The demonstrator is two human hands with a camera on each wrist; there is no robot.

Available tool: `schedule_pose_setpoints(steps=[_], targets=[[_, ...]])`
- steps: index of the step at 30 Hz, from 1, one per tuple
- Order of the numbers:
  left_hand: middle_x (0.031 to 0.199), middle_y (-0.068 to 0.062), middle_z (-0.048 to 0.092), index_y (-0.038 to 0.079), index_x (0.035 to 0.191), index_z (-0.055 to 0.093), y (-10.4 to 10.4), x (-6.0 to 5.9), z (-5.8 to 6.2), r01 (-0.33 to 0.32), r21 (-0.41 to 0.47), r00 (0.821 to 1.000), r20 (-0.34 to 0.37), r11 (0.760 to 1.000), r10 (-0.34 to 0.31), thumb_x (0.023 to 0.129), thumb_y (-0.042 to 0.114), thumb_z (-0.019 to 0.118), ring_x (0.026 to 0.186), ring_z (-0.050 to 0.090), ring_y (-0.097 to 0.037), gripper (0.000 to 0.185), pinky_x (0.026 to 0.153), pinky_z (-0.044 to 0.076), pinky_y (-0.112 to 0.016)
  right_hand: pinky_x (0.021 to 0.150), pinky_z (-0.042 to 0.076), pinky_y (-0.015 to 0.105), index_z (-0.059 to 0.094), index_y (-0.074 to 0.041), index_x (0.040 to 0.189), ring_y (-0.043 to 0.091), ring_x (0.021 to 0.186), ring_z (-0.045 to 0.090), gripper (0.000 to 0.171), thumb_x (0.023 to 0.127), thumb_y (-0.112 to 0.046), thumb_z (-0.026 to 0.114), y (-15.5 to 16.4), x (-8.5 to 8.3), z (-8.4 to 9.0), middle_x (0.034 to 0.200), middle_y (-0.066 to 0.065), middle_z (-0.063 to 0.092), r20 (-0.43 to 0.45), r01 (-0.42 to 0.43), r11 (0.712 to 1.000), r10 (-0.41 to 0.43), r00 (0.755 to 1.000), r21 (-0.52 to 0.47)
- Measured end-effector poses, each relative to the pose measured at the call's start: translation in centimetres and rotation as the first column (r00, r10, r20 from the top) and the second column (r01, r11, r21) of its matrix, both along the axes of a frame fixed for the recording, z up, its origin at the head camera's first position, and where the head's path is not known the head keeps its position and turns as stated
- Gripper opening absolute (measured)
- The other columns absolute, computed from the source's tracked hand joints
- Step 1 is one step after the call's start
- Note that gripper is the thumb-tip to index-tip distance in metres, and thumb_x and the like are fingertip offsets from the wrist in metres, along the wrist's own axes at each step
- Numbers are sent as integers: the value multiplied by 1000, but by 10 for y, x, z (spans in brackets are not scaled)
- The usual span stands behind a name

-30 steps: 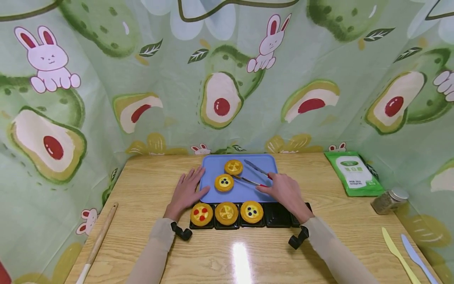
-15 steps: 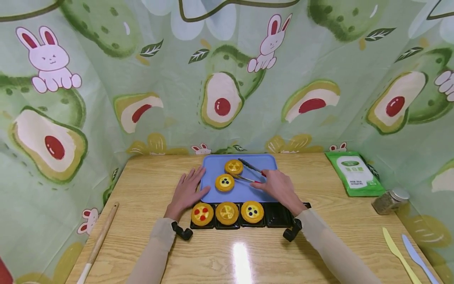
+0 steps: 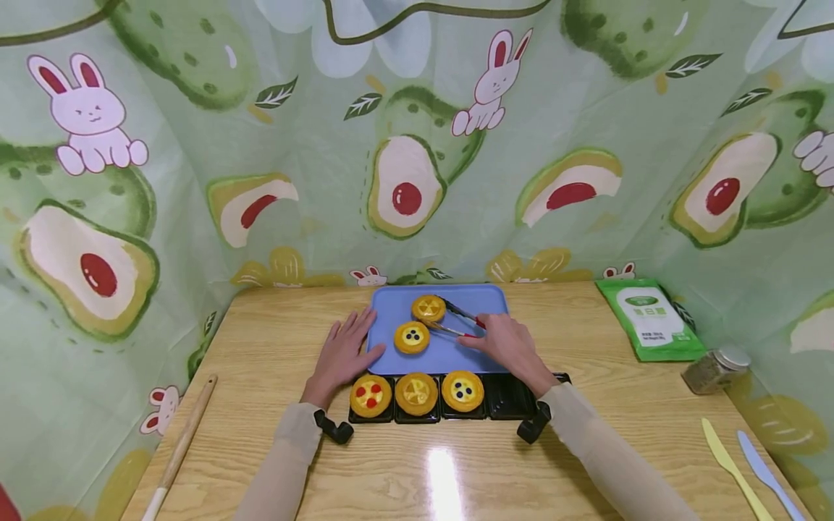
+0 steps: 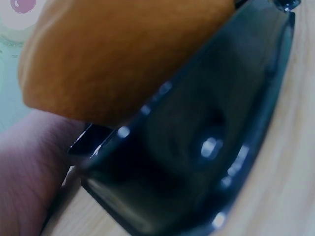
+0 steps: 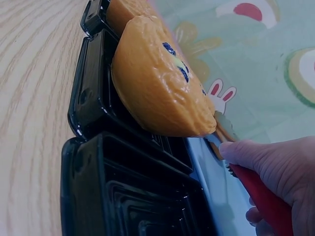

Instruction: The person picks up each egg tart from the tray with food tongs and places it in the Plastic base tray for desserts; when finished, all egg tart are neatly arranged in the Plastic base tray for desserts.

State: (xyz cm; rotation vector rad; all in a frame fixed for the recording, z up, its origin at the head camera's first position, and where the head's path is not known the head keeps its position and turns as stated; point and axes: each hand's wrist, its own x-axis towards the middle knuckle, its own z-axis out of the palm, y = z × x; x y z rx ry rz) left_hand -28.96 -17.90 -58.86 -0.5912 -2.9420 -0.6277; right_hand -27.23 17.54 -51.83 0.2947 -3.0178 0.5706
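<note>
The right hand (image 3: 512, 346) holds a pair of tongs (image 3: 456, 322) with red handles. Its fingers (image 5: 246, 152) are curled round the handles. The tongs reach over the blue tray (image 3: 449, 354), and their tips sit on either side of a yellow tart (image 3: 428, 308) at the back of the tray. I cannot tell if the tips touch it. A second tart with dark dots (image 3: 412, 337) lies on the tray too, just in front of the yellow one.

The left hand (image 3: 342, 354) lies flat on the counter (image 3: 274, 347), touching the left edge of the blue tray. Its fingers are straight and a little apart.

Right in front of the blue tray is a row of black trays (image 3: 508, 398). Three hold tarts: one with red dots (image 3: 370, 396) on the left, a plain yellow one (image 3: 416, 393) in the middle, and one with dark dots (image 3: 462, 390) next to it.

To the right of the blue tray lie a green packet (image 3: 651, 318) and a small jar (image 3: 715, 369). Further right and closer to the person are a yellow knife (image 3: 733, 469) and a blue knife (image 3: 765, 474). Far to the left of the blue tray lies a wooden stick (image 3: 182, 441).
</note>
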Motion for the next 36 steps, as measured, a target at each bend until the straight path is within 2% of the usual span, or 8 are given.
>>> schedule_pose_setpoints(steps=[6,25,36], targets=[[173,-2,24,20,168,26,1,2,1,-1,13,1000,-6,1000,1,101,64,51,160,19,-34,84,126,10,-61,48,20,29,50,-14,68,15,49,37,58,83,-60,82,0,2,-2,62,-5,30,-11,-7,1000,7,1000,-28],[173,-3,25,18,168,27,2,1,1,6,21,1000,-14,1000,-5,102,63,51,159,20,-35,83,126,11,-62,52,18,30,44,-13,68,14,51,31,63,83,-60,82,11,9,-1,62,-4,26,-21,17,996,-19,1000,-85],[173,-4,25,18,168,27,2,-1,-1,6,32,1000,-23,999,-5,101,63,50,159,20,-36,84,126,10,-62,49,23,31,53,-13,72,18,53,39,56,84,-60,82,28,25,19,62,-3,33,-9,49,995,-50,999,-86]])
